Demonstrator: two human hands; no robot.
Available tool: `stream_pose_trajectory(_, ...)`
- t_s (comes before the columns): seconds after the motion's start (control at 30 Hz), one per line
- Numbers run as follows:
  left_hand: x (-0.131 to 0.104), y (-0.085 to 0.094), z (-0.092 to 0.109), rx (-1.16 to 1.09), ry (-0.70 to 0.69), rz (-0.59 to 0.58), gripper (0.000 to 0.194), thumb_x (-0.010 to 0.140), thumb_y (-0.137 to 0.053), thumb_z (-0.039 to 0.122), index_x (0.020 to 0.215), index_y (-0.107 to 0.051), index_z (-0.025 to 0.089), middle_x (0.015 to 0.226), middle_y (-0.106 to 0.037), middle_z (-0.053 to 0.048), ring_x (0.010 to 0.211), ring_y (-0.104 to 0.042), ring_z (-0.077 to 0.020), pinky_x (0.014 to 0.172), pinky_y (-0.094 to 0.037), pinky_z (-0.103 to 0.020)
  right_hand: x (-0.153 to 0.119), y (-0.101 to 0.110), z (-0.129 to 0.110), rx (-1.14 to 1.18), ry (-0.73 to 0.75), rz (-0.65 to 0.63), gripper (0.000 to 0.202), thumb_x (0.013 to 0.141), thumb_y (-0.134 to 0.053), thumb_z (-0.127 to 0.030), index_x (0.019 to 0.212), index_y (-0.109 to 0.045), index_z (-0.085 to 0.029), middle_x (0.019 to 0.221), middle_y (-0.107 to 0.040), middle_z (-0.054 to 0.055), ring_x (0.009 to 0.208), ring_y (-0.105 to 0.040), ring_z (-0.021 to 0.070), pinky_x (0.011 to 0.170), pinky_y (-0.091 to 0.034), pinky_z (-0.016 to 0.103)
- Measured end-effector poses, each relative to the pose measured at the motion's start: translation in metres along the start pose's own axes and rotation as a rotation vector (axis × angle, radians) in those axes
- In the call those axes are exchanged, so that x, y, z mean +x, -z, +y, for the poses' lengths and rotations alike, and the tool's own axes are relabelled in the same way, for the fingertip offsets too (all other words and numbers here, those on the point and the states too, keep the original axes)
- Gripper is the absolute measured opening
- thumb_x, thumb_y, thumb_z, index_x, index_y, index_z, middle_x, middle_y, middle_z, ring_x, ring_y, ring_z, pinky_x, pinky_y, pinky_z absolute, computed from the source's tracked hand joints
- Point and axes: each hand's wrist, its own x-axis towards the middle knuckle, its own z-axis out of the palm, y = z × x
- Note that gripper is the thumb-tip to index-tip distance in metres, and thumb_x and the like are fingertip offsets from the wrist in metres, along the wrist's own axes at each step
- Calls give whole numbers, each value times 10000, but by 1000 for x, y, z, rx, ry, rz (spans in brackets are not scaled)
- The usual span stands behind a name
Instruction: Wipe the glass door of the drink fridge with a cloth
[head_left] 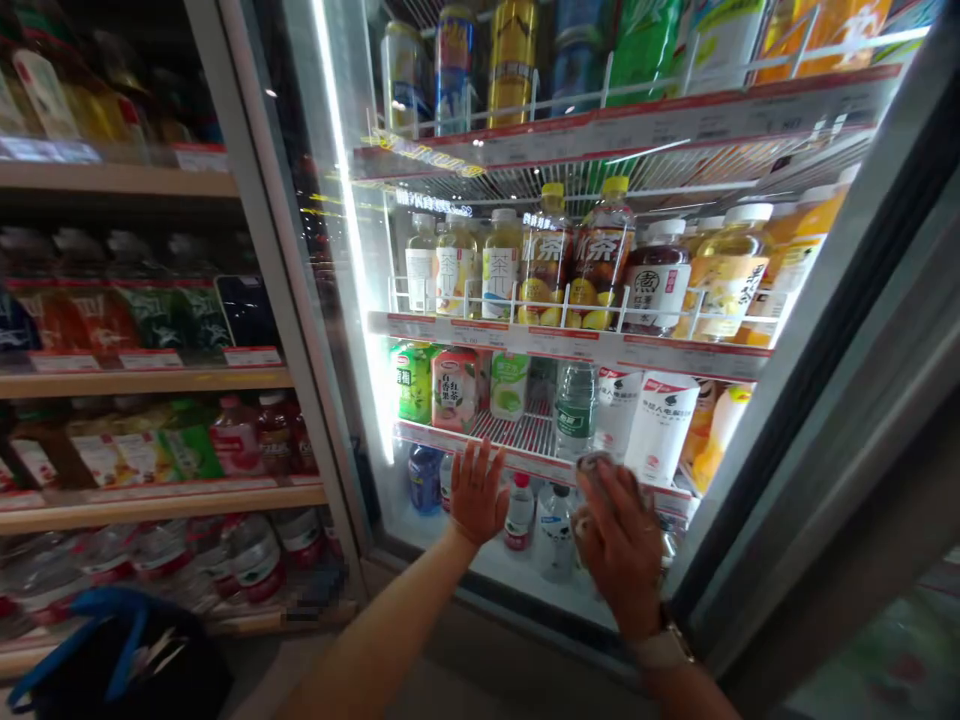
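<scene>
My left hand point(480, 495) has slim, rounded fingers and runs into a bare forearm point(397, 612), narrowest at the wrist and widening evenly towards the elbow. My right hand point(621, 540) is likewise uncovered, with the knuckles standing out. Around my right wrist I wear what looks like a wristwatch point(664, 649), with a broad, pale, smooth strap and a slim, shiny metallic edge on the outer side, its face too blurred to read.

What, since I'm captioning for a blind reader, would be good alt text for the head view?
An open left hand and a right hand at a blurred item, perhaps cloth, reach toward a lit drinks cooler, its shelves lined with bottles and cans.
</scene>
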Motion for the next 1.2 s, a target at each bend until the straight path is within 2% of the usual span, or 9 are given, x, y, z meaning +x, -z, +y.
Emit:
stream_pose_trajectory(0.13, 0, 1, -1, 4, -7, -7, 598, 960, -378, 275, 1526, -241, 142, 1581, -266, -124, 1492, -163, -273, 1206, -198, -469, -33, -18, -23, 116, 252, -224, 491, 931, -381, 8, 1286, -607, -246, 1308, -636, 1, 1317, -494, 120, 1191, -285, 336)
stream_pose_trajectory(0.23, 1, 1, -1, 11, -9, -7, 594, 960, -375, 269, 1525, -243, 142, 1584, -260, -121, 1494, -160, -274, 1206, -198, -466, -51, -27, -29, 158, 365, -295, 473, 961, -327, -24, 1250, -632, -241, 1334, -617, -30, 1289, -516, 104, 1149, -343, 299)
stream_pose_trajectory(0.33, 2, 1, -1, 14, -16, 3, 590, 958, -372, 259, 1521, -254, 133, 1586, -252, -126, 1495, -156, -273, 1205, -197, -464, -53, -27, -28, 150, 408, -331, 427, 986, -339, -75, 1255, -628, -238, 1344, -610, -28, 1283, -519, 113, 1111, -393, 306)
stream_pose_trajectory(0.43, 3, 1, -1, 14, -20, 12, 597, 950, -377, 247, 1522, -250, 133, 1590, -238, -128, 1496, -156, -269, 1206, -195, -465, -40, -21, -22, 134, 403, -315, 386, 987, -388, -100, 1252, -630, -242, 1335, -617, -16, 1309, -498, 131, 1145, -355, 334)
stream_pose_trajectory(0.6, 5, 2, 0, 4, -23, 18, 605, 950, -365, 246, 1527, -229, 125, 1602, -201, -123, 1495, -157, -279, 1204, -197, -470, -5, -1, -4, 35, 210, -159, 379, 955, -465, -74, 1249, -628, -249, 1293, -648, 7, 1356, -454, 155, 1210, -223, 401)
stream_pose_trajectory(0.83, 5, 2, 0, 19, -19, 11, 604, 952, -362, 244, 1529, -223, 134, 1610, -181, -103, 1496, -154, -276, 1209, -189, -466, 29, 31, 43, -144, -78, 254, 503, 912, -518, -74, 1384, -531, -246, 1373, -584, 83, 1324, -495, 271, 1178, -264, 528)
stream_pose_trajectory(0.93, 5, 1, 0, 20, -18, 20, 598, 954, -357, 253, 1527, -231, 136, 1603, -202, -110, 1494, -159, -273, 1206, -200, -464, 33, 33, 50, -145, -154, 355, 540, 904, -519, -64, 1421, -493, -219, 1421, -534, 109, 1344, -465, 312, 1138, -345, 540)
stream_pose_trajectory(1.03, 6, 2, 0, 16, -19, 24, 596, 955, -361, 256, 1526, -237, 141, 1598, -217, -112, 1492, -164, -274, 1207, -204, -466, 27, 23, 37, -86, -118, 280, 554, 920, -493, -69, 1447, -454, -235, 1446, -510, 91, 1363, -444, 293, 1132, -370, 522)
stream_pose_trajectory(1.2, 5, 1, 0, -3, -11, 25, 575, 974, -339, 260, 1526, -235, 141, 1610, -186, -97, 1495, -155, -266, 1218, -171, -454, -6, -10, -8, 75, 126, -109, 481, 941, -458, -55, 1385, -521, -231, 1352, -603, 54, 1374, -433, 177, 1194, -287, 400)
